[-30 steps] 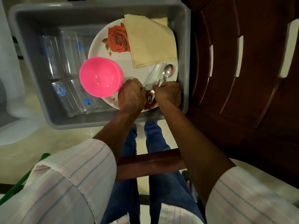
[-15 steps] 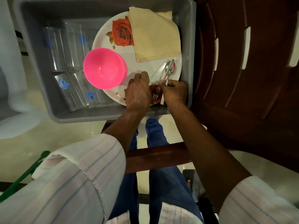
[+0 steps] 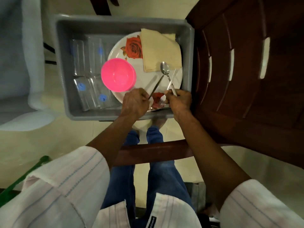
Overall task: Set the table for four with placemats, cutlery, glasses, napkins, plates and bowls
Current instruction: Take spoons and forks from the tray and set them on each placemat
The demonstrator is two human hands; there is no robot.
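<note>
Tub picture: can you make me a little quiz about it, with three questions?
1. True or false: the bowl in the tub is green.
2. What does the right hand grip? A) bowl B) spoon C) napkins
3. Fill in: the napkins lie on the ___.

Key: 1 false, it is pink; 2 B; 3 plate.
</note>
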